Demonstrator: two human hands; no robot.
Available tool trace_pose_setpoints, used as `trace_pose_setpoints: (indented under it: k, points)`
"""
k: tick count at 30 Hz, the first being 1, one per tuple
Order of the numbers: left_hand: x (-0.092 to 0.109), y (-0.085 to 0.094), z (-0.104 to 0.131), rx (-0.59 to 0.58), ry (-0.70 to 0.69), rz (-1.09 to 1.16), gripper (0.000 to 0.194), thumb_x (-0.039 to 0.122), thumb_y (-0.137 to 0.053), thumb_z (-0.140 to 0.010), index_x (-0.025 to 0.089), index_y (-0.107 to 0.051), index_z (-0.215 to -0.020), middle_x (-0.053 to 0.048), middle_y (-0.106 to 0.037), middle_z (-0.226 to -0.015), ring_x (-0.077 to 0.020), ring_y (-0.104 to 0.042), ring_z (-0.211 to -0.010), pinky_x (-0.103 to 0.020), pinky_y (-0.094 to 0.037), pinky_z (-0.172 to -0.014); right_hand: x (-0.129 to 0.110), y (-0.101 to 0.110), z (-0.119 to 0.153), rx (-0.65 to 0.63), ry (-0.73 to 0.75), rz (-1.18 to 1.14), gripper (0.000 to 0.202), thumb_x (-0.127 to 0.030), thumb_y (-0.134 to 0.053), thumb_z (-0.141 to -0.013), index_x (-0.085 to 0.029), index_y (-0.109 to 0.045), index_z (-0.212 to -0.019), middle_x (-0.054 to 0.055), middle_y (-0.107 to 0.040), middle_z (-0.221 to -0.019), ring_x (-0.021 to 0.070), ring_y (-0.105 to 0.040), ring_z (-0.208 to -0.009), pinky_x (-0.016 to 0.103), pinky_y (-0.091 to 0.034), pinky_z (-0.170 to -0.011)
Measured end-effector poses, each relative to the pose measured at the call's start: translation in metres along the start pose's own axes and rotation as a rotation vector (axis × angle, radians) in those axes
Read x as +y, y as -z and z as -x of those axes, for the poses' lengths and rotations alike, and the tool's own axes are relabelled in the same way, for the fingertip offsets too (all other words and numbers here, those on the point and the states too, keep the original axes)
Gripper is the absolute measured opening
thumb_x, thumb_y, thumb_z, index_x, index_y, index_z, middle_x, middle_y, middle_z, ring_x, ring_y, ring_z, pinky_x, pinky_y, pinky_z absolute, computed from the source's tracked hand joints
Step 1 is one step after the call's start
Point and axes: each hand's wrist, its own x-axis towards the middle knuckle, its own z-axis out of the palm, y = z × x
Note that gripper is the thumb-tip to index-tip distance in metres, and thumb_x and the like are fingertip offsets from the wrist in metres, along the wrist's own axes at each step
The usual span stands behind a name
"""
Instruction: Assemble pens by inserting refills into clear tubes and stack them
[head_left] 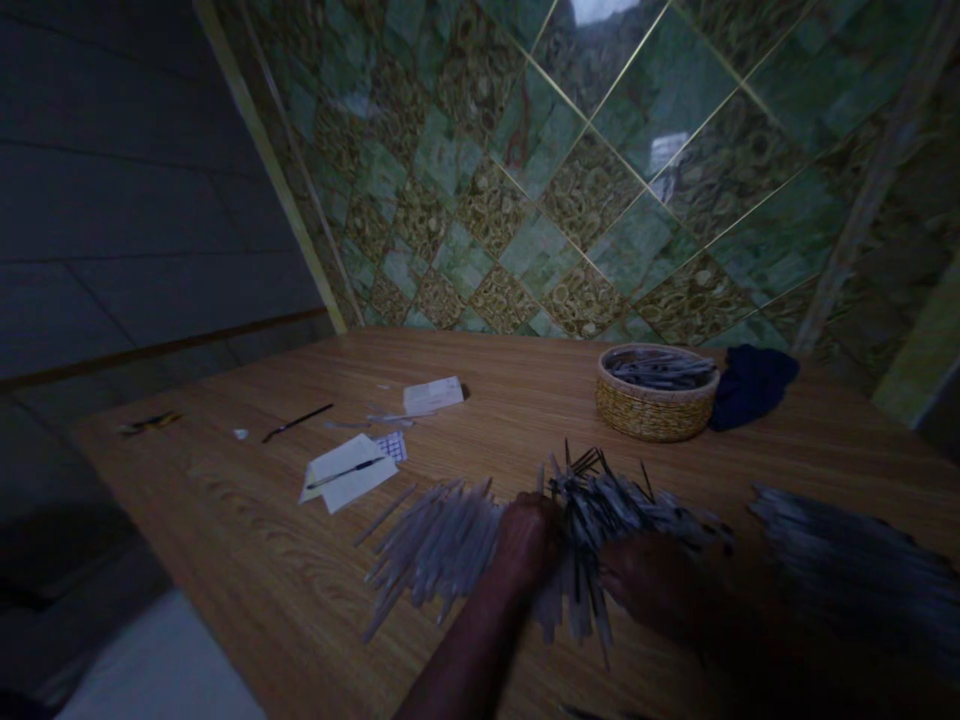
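A heap of thin pale sticks, like narrow clear tubes (442,540), lies fanned out on the wooden table. To its right is a tangle of thin dark sticks (600,500), mixed with pale ones. My left hand (531,535) rests where the two heaps meet, its fingers curled closed; what they grip is hidden. Close by, my right hand (649,575) reaches into the near side of the dark tangle. It is dim and blurred, with the fingers bent together, and I cannot make out what is in them.
A woven basket (652,412) full of similar sticks stands at the back right beside a dark blue cloth (754,385). Another stick pile (855,565) lies far right. Leftward are a white box (433,395), papers with a pen (349,473), a black stick (298,422) and yellow-handled pliers (150,423).
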Motion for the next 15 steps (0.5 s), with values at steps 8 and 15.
trace_pose_setpoints:
  k: [8, 15]
  points:
    - [-0.006, 0.014, 0.002, 0.018, 0.22, -0.019, 0.019, 0.014, -0.048, -0.077, 0.016, -0.067, -0.081, -0.011, -0.066, -0.088, -0.0215, -0.059, -0.087, -0.027, -0.041, -0.071, -0.004, -0.026, -0.005, -0.002, -0.008, 0.126, 0.026, -0.014, -0.042, -0.08, -0.016, -0.068, -0.079, 0.013, -0.071, -0.072, 0.0267, -0.067, -0.066, 0.03, -0.042, -0.054]
    - [-0.018, 0.029, 0.004, -0.049, 0.328, -0.035, 0.023, 0.012, -0.046, -0.075, 0.018, -0.068, -0.082, -0.01, -0.07, -0.09, -0.0204, -0.064, -0.087, -0.025, -0.04, -0.066, 0.0, -0.03, -0.005, -0.03, -0.091, 0.089, 0.026, -0.008, -0.044, -0.074, -0.015, -0.069, -0.077, 0.017, -0.07, -0.071, 0.0295, -0.068, -0.066, 0.032, -0.04, -0.051]
